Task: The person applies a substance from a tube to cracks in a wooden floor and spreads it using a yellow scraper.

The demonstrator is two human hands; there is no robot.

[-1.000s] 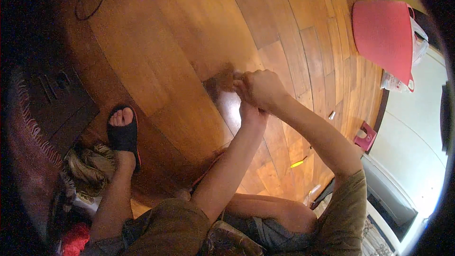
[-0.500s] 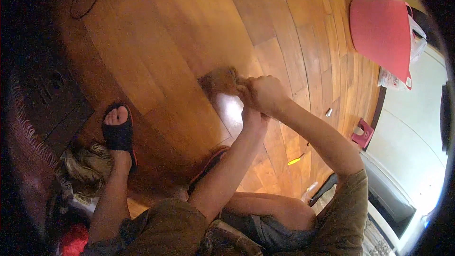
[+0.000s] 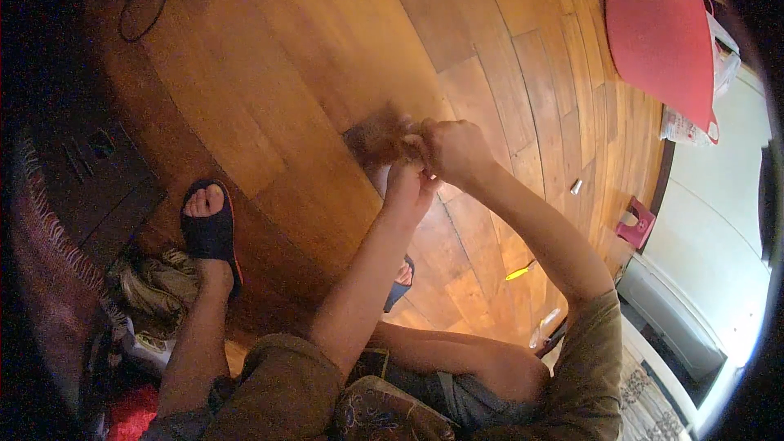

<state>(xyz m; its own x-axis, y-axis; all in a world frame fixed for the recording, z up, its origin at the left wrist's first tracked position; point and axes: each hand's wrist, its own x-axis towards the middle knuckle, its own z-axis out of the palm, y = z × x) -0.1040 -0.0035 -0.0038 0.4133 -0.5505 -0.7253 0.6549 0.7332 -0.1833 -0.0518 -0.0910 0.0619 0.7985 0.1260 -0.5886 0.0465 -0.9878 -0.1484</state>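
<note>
My two hands meet above the wooden floor [image 3: 286,106], near the middle of the view. The left hand [image 3: 410,184] has its fingers curled in against the right. Over it, the right hand [image 3: 459,151] is closed, with its fingertips pinched toward the left. Whatever lies between them is hidden by the fingers and too small to make out. A blurred dark brown patch [image 3: 371,140] shows just beyond the fingertips; I cannot tell whether it is a thing or a shadow.
At right are a pink basket [image 3: 657,49] with plastic bags, a small pink stool [image 3: 637,223] and a white cabinet [image 3: 719,196]. A yellow-handled tool [image 3: 519,270] and a small metallic piece [image 3: 576,187] lie on the floor. Crumpled cloth [image 3: 151,290] sits beside my slippered foot [image 3: 208,220].
My left hand has shifted left and up, covering most of the bright reflection on the floor. The right hand stays nearly in place. My other slippered foot now shows its toes beneath the left forearm.
</note>
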